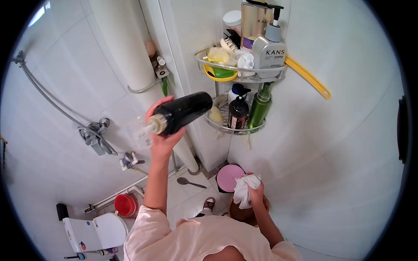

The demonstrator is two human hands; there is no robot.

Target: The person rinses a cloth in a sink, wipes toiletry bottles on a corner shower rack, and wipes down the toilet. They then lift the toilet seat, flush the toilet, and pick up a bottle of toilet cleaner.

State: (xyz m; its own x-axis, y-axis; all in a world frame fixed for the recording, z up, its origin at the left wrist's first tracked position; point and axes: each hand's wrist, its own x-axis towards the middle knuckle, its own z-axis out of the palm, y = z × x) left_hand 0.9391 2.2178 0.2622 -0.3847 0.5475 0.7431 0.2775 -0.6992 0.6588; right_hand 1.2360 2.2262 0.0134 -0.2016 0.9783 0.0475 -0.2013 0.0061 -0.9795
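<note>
My left hand (164, 142) is closed around a black pump bottle (186, 112), raised in front of the two-tier corner shelf. The bottle lies tilted, its pale collar and clear pump end pointing down to the left and its base toward the lower tier. Lower down at the right, my right hand (257, 195) grips a crumpled white cloth (244, 192). That cloth hangs in front of a pink round lid or basin (230, 177) and above a brown bucket-like container (241, 215), partly hidden by my arm and body.
The upper shelf (199, 55) bears a grey KANS pump bottle (269, 53), a brush and other toiletries; a yellow handle (308, 78) sticks out rightward. A green bottle (260, 108) stands below. Shower mixer (95, 132), toilet (109, 230) and red bucket (125, 204) are left. A dark spoon-shaped brush (190, 182) lies on the floor.
</note>
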